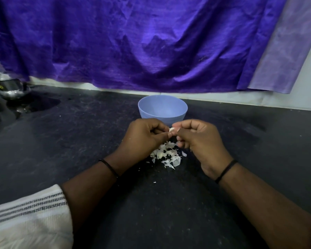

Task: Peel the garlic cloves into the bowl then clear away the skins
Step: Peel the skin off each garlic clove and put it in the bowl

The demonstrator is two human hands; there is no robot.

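Note:
A pale blue bowl (162, 109) stands on the dark counter, just beyond my hands. My left hand (142, 135) and my right hand (199, 141) meet above the counter and pinch one small white garlic clove (171, 130) between their fingertips. Below the hands lies a heap of white garlic skins (166, 155), with at least one clove among them. What the bowl holds is hidden by its near wall.
A steel pot (10, 88) stands at the far left beside a wet patch (34, 105) on the counter (79, 141). A purple cloth (142, 42) hangs along the back wall. A striped white sleeve (31, 216) shows at the lower left.

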